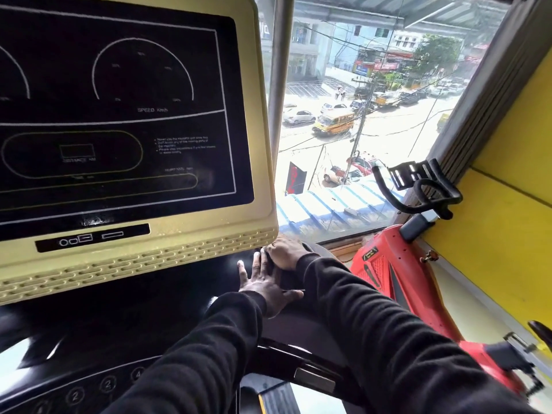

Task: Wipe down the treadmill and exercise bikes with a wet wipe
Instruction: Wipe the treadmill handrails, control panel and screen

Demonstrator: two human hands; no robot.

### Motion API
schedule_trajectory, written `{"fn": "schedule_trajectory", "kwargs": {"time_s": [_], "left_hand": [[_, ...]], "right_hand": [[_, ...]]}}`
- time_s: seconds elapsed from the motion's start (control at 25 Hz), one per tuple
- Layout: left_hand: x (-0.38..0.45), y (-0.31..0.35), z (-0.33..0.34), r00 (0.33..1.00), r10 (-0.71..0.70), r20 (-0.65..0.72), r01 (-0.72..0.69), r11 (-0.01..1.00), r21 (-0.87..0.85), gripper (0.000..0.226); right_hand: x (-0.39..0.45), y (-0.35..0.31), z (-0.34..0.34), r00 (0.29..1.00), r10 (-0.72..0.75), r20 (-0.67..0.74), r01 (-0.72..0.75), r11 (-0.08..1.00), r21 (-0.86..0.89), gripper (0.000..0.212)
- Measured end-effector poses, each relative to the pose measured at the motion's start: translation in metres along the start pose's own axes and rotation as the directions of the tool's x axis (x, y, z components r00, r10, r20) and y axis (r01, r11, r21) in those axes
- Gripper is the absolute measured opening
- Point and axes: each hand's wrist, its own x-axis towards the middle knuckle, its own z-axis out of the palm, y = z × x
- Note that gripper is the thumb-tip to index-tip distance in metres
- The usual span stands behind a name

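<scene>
Left hand [270, 286]: fingers spread flat on black treadmill console [167, 309], grasping nothing. Right hand [285, 253]: at one o'clock of left, touching it, pressed on console; grip indeterminate, wipe unseen. Red exercise bike [397, 273]: at three o'clock.

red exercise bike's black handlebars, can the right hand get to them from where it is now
Probably yes: the right hand rests on the treadmill's black console ledge, and only open space lies between it and the black handlebars, though it looks a stretch.
</scene>
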Motion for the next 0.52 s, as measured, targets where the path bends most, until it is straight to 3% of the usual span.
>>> {"fn": "schedule_trajectory", "kwargs": {"time_s": [0.12,0.32,0.52], "left_hand": [[0.001,0.000,-0.002,1.000,-0.012,-0.004,0.012,1.000,0.020,0.099],[-0.001,0.002,-0.003,0.999,-0.035,0.013,0.034,0.998,0.060,0.095],[0.000,0.002,-0.002,0.999,-0.035,0.008,0.035,0.997,0.069,0.097]], "right_hand": [[-0.003,0.022,0.003,0.997,0.053,-0.051,-0.052,0.999,0.005,0.046],[-0.038,0.065,0.009,0.933,0.342,-0.110,-0.334,0.939,0.085,0.064],[-0.075,0.070,0.028,0.908,0.392,-0.146,-0.381,0.919,0.097,0.072]]}}
